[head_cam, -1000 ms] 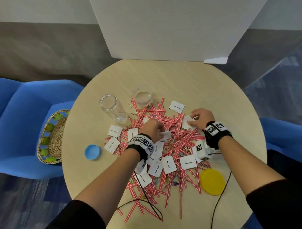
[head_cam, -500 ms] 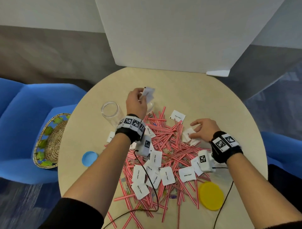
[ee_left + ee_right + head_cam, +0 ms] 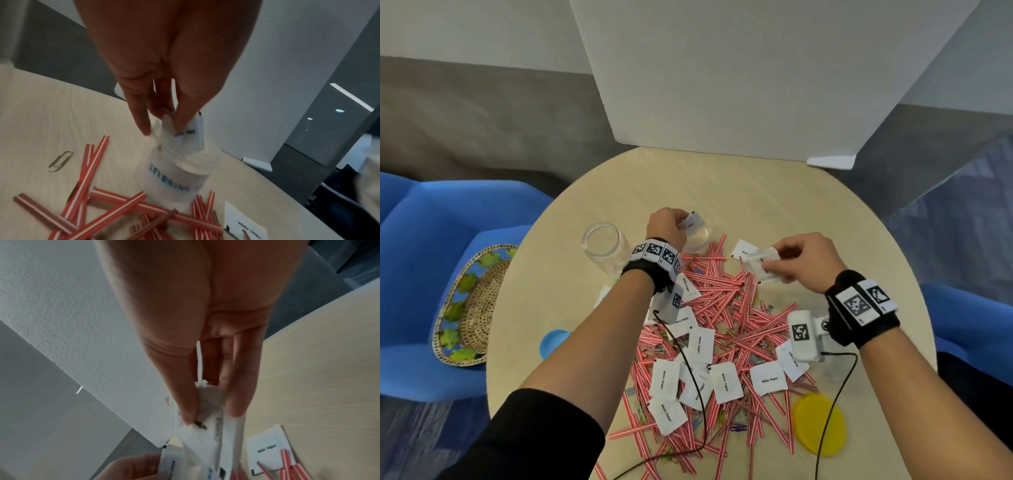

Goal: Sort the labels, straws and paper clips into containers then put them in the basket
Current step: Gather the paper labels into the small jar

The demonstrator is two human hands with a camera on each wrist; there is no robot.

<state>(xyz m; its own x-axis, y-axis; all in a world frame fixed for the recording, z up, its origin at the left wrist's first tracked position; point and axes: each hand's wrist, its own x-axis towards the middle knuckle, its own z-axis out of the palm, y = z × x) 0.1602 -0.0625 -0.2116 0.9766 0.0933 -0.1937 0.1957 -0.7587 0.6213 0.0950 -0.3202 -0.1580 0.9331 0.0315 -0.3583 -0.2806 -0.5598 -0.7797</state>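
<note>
My left hand [image 3: 669, 226] pinches white labels [image 3: 693, 221] over the mouth of a small clear container [image 3: 700, 240]; the left wrist view shows those labels [image 3: 185, 134] partly inside that container [image 3: 179, 177]. My right hand [image 3: 796, 262] pinches a bunch of labels [image 3: 762, 262] above the pile, also seen as labels [image 3: 207, 433] under its fingertips [image 3: 189, 417]. Red-and-white straws [image 3: 722, 308] lie heaped on the round table [image 3: 756, 192], with more labels [image 3: 726, 382] on top and paper clips [image 3: 738, 427] among them. A woven basket [image 3: 467, 305] rests on the blue chair at left.
A taller clear jar [image 3: 602, 246] stands left of my left wrist. A blue lid [image 3: 551, 342] and a yellow lid [image 3: 820, 425] lie on the table. A white board [image 3: 739, 78] stands behind the table. One paper clip [image 3: 60, 160] lies apart near the container.
My left hand carried labels from the pile up to the small container and holds them at its mouth. My right hand gathered labels and lifted them off the straws.
</note>
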